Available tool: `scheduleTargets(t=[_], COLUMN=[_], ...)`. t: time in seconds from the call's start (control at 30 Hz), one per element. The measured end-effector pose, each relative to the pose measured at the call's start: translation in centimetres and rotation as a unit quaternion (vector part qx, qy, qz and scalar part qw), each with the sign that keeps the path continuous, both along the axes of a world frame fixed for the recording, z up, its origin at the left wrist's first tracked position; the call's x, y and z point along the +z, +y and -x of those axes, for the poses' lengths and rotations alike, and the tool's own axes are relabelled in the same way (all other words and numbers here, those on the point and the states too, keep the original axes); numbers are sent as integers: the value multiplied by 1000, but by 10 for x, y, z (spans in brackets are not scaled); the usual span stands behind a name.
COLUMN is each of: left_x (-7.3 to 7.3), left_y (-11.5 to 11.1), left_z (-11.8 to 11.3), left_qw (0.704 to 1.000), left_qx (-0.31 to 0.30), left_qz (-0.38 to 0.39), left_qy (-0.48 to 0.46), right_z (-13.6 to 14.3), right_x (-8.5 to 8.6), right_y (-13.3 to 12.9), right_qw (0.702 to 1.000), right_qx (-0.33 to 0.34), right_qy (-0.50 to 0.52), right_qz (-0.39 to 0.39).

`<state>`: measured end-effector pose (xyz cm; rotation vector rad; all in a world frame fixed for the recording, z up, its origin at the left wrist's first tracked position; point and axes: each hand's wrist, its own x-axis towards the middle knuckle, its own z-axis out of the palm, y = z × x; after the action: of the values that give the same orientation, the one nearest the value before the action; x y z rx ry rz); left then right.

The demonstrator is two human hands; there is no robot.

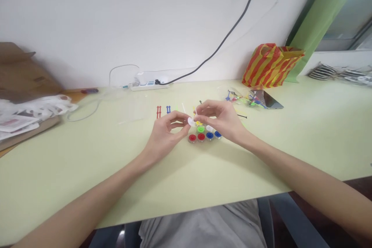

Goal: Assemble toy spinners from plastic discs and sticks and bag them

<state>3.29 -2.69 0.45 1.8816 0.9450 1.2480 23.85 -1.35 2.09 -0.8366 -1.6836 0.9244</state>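
My left hand [170, 130] pinches a small white plastic disc [191, 121] by its edge, above the table. My right hand [221, 118] is closed beside it, thumb and finger pressed round a thin white plastic arrow-like piece [195, 113] that meets or nearly meets the disc. Just below the hands sit round pieces with clear bases: a red one [192, 138], a blue one [209, 136], a green one [200, 128] and a white one [209, 128]. Red arrows [158, 112] and blue arrows [168, 109] lie beyond my left hand. My right hand partly hides other pieces.
Clear bags of coloured parts [251, 99] and a dark flat tablet [270, 100] lie at back right, before a striped bag [273, 66]. A power strip [149, 85] with a black cable [221, 46] lies by the wall. White packaging [37, 108] is at left.
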Motion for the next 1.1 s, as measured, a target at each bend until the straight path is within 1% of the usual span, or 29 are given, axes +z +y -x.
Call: scheduleTargets(t=[0.1, 0.33, 0.47, 0.6, 0.7, 0.87, 1.03, 1.1], left_x=[0, 1, 3, 5, 6, 7, 4, 3], left_y=[3, 0, -3, -5, -6, -6, -4, -4], left_z=[3, 3, 1, 1, 2, 3, 4, 4], left_qw=[1000, 999, 999, 998, 996, 992, 982, 980], left_qx=[14, -6, -4, -8, -7, -20, -36, -36], left_qz=[7, 1, -12, -38, -53, -93, -157, -168], left_qy=[2, 44, 39, 52, 65, 78, 96, 97], right_z=[1, 1, -1, -2, -3, -4, -4, -3], right_x=[-1, -4, -3, -6, -9, -9, -4, -1], right_y=[2, 4, 4, 5, 6, 6, 2, 1], right_qw=[1000, 997, 993, 981, 973, 971, 969, 972], right_qx=[6, 48, 80, 131, 147, 159, 170, 168], right_qy=[21, 34, 54, 69, 84, 75, 55, 45], right_qz=[4, 44, 64, 123, 157, 161, 168, 158])
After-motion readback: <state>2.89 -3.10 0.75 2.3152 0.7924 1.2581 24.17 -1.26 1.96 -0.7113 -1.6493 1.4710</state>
